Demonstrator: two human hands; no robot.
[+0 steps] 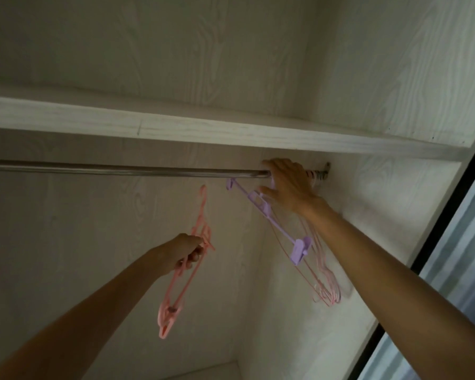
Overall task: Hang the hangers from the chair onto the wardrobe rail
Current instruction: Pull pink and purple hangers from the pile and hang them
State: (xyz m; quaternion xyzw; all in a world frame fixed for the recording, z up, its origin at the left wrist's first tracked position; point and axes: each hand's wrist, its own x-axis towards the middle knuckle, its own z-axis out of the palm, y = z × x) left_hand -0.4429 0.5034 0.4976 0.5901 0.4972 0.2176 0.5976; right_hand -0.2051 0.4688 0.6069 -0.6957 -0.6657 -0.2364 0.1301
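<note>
The pink hanger is gripped by the left hand, its hook just below the rail. The purple hanger is being seated on the rail under the right hand, whose fingers are curled over the rail. The hook is best settled fully before release. That hook is hidden behind the right hand; the thin hangers beyond it are hard to count. The chair is out of view.

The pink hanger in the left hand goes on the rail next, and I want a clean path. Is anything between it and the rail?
Nothing visible blocks it. The pink hanger, gripped by the left hand, has open space above its hook up to the rail. The purple hanger and right hand sit further right.
</note>
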